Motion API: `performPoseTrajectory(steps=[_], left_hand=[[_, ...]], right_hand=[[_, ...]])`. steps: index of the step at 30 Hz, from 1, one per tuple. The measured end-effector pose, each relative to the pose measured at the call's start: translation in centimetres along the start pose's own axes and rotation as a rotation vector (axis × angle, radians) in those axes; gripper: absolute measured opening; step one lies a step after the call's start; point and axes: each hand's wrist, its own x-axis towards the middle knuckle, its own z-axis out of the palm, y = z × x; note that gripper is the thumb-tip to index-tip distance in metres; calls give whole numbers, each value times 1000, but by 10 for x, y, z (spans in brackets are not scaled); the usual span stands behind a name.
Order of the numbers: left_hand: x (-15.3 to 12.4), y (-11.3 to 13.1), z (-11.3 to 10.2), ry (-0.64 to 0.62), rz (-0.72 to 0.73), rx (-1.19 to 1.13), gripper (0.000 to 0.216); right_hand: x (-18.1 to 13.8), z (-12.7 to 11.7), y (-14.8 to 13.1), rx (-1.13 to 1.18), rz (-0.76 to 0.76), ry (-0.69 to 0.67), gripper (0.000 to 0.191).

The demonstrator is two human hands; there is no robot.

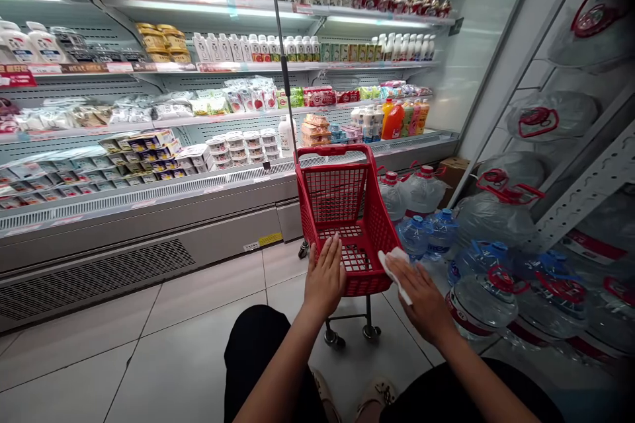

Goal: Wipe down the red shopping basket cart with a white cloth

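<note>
A small red plastic shopping cart point(380, 218) stands on the floor in front of my knees. At its near left corner, my left hand point(325, 275) lies flat with fingers stretched out and nothing in it. I cannot tell how firmly it touches the cart. My right hand point(415, 289) is at the near right corner of the cart, holding a folded white tissue point(397, 272) under the palm and fingers. The tissue rests by the cart's rim. Part of the tissue is hidden under the hand.
An open refrigerated display point(238, 195) with bottles, cups and packets spans the left and back. Large water bottles point(481, 304) with red or blue handles crowd the right side. A cardboard box point(452, 175) stands by the shelf's end. Tiled floor point(173, 357) lies at left.
</note>
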Motion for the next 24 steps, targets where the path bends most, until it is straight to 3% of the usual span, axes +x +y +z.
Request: performPoseTrajectory(steps=[4, 11, 15, 19, 24], left_hand=[[4, -2, 4, 19, 17, 11, 65], [3, -2, 7, 74, 15, 56, 64], [-3, -6, 4, 89, -6, 44, 64], [-6, -14, -1, 75, -43, 14, 68], [-10, -42, -4, 59, -131, -2, 71]], right_hand=[[-1, 6, 4, 7, 74, 29, 70], [8, 13, -59, 69, -37, 14, 74], [14, 8, -46, 77, -101, -18, 72], [11, 6, -21, 82, -24, 18, 62], [7, 5, -46, 100, -34, 8, 64]])
